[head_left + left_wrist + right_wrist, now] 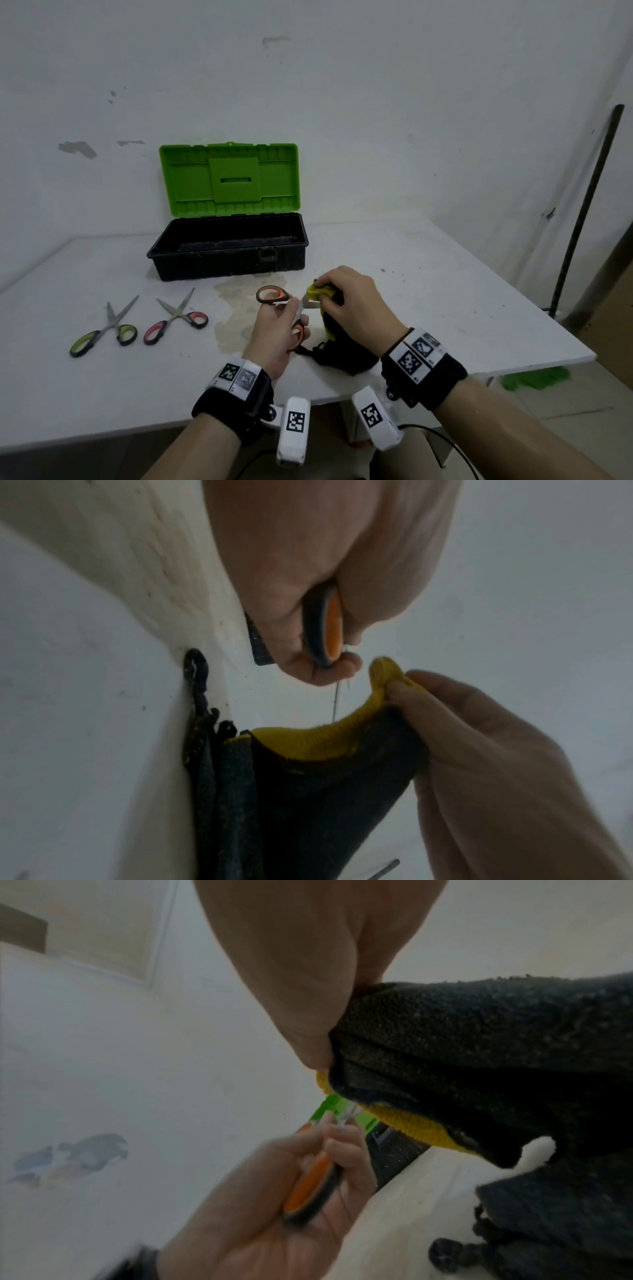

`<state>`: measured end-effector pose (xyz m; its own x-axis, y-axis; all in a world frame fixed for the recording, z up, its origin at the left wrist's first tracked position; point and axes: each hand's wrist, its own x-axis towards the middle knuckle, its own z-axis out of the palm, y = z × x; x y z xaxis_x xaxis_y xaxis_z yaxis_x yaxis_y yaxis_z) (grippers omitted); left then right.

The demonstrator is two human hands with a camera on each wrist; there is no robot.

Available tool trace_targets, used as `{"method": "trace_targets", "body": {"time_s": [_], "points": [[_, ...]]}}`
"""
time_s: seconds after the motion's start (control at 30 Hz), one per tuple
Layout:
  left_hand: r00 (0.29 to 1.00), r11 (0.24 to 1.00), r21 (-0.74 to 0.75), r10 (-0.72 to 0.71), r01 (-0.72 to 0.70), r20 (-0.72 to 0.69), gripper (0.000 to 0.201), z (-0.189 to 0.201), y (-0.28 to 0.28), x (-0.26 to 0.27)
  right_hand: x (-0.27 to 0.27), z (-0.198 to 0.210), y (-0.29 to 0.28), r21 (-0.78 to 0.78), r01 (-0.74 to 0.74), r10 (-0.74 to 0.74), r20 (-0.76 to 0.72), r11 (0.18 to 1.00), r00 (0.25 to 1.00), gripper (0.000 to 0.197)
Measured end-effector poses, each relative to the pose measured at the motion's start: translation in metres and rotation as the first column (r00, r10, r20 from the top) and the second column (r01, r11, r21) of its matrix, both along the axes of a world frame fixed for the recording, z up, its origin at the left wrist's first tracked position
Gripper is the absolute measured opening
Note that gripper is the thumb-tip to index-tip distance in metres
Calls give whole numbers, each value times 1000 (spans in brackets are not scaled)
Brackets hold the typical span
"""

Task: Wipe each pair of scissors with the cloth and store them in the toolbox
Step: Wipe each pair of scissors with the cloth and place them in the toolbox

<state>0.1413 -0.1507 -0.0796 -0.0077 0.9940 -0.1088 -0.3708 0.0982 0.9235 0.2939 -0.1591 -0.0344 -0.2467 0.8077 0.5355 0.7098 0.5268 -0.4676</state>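
The left hand (274, 334) grips the orange scissors (279, 301) by a handle, blades opened toward the right hand (352, 298), which pinches the cloth (322, 291) around one blade to wipe it. Beyond both hands, the toolbox (226, 246) stands open.

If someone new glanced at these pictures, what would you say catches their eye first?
Probably the open toolbox with its bright green lid standing at the back of the white table. Next, at the front, the left hand holds orange-handled scissors while the right hand pinches a yellow-and-black cloth around the blades.
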Motion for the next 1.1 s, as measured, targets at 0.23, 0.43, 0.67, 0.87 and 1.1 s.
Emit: {"method": "trace_targets", "body": {"time_s": [0.23,0.43,0.67,0.87,1.1], "points": [[997,995,73,73,-73,1,25,4,-2,2,-14,-17,-3,129,-70,73,-17,989,997,6],[995,992,108,72,-63,-75,25,-1,-3,-2,-7,-15,9,122,60,-56,-40,991,998,15],[995,994,88,72,-65,-69,22,2,2,-3,2,-7,11,135,99,-81,-131,986,988,12],[992,993,120,20,-4,-128,24,1,0,-2,-8,-21,8,119,36,-38,15,992,999,13],[973,985,170,54,-15,-225,24,1,0,-4,-2,-4,8,109,65,-61,-40,992,997,16]]}}
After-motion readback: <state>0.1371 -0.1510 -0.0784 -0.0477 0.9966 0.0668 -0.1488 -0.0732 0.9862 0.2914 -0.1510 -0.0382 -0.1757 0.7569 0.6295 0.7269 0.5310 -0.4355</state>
